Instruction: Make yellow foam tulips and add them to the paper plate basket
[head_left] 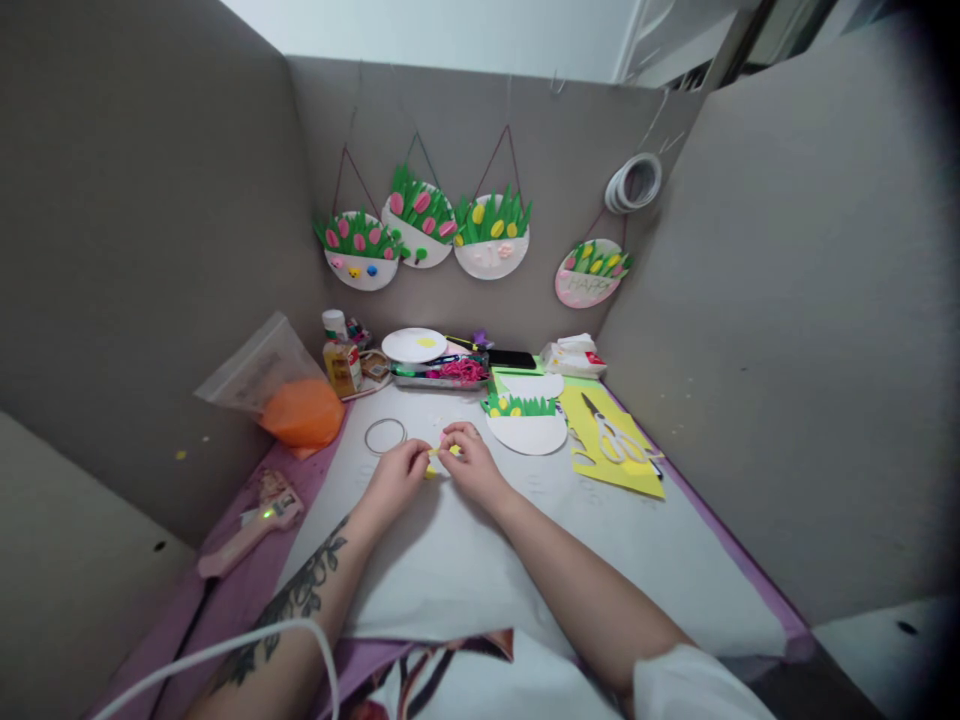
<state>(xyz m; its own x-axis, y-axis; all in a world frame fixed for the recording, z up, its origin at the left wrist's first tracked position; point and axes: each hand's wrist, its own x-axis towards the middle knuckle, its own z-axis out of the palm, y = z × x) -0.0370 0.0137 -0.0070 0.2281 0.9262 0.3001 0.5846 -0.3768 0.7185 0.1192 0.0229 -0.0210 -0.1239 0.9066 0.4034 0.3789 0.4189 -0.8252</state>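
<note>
Fingertips of my left hand [400,474] and my right hand [474,466] meet over the middle of the white paper sheet [442,560]. Pinched between them is a small yellow paper piece [433,452], mostly hidden by the fingers. Another yellow scrap [430,473] lies just below the fingertips. To the right of my right hand is a white half-round paper plate [527,434], with green paper grass [536,407] and yellow paper shapes along its top. A thin ring [385,436] lies beyond my left hand.
White-handled scissors [619,443] rest on yellow paper [619,480] at right. A tray of craft supplies [440,381] and a glue bottle [343,365] stand at the back. At left are an orange-filled bag [304,412] and a pink glue gun [255,525]. Decorated plates [491,255] hang on the grey partition.
</note>
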